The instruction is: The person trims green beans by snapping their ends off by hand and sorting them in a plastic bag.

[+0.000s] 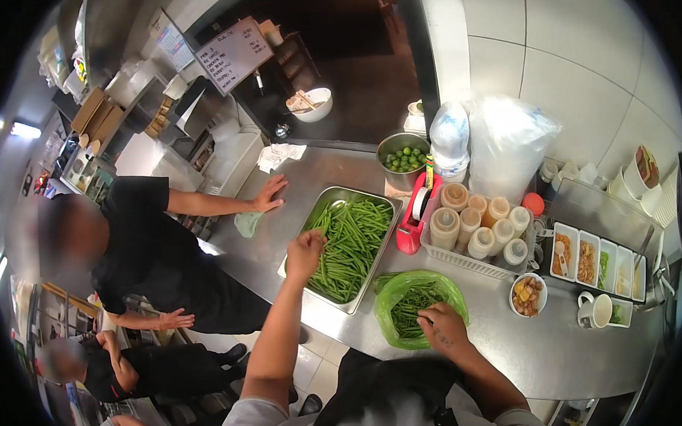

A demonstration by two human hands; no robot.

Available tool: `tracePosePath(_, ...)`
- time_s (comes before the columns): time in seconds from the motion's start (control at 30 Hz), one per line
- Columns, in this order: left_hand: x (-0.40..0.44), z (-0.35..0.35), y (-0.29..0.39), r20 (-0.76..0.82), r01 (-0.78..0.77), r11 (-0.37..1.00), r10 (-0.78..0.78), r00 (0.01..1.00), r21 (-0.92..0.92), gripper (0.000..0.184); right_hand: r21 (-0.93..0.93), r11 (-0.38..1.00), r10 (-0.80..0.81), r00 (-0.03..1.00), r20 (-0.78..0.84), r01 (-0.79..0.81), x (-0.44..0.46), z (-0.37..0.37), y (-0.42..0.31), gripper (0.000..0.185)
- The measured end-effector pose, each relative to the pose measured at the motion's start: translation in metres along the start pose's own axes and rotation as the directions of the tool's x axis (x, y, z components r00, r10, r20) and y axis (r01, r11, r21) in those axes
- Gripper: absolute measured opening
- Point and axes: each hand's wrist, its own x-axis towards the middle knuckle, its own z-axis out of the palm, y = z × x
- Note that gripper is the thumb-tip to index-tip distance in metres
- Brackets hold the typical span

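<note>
My left hand [305, 255] is over the left edge of a steel tray [392, 211], its fingers drawn together close to the long green beans [350, 246] that fill it. Whether a bean is between those fingers, I cannot tell. An opened green plastic bag [454, 290] stands just right of the tray with short green bean pieces [412, 308] inside. My right hand [441, 328] reaches over the bag's right side, fingers curled and pointing down at the pieces. What they hold, if anything, is hidden.
Behind the bag are a red tape dispenser [411, 229], a basket [463, 260] of squeeze bottles and a pot [384, 153] of green limes. To the right stand a bowl [528, 309], a mug [600, 310] and a topping tray [584, 279]. A co-worker's hand [269, 193] rests on the counter at left.
</note>
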Motion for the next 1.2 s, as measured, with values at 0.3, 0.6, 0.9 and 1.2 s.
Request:
tracePosePath(0.3, -0.085, 0.052, 0.068, 0.468, -0.223, 0.961, 0.274, 0.840, -0.162, 0.022, -0.190, 0.970, -0.153, 0.988, 0.012, 0.153, 0.012, 0.003, 0.007, 0.028)
tracePosePath(0.6, -0.148, 0.079, 0.050, 0.769, -0.418, 0.878, 0.097, 0.632, 0.233, 0.030, -0.304, 0.930, -0.171, 0.976, 0.136, 0.205, 0.024, 0.019, 0.011, 0.017)
tracePosePath(0.9, -0.147, 0.086, 0.041, 0.611, -0.350, 0.929, 0.210, 0.764, 0.118, 0.032, 0.002, 0.986, -0.168, 0.979, 0.113, 0.168, 0.010, 0.009, 0.004, 0.019)
tracePosePath(1.2, -0.140, 0.100, 0.043, 0.575, -0.424, 0.903, 0.313, 0.756, 0.066, 0.019, 0.309, 0.950, 0.042, 0.998, 0.049, -0.055, 0.015, -0.010, 0.005, 0.029)
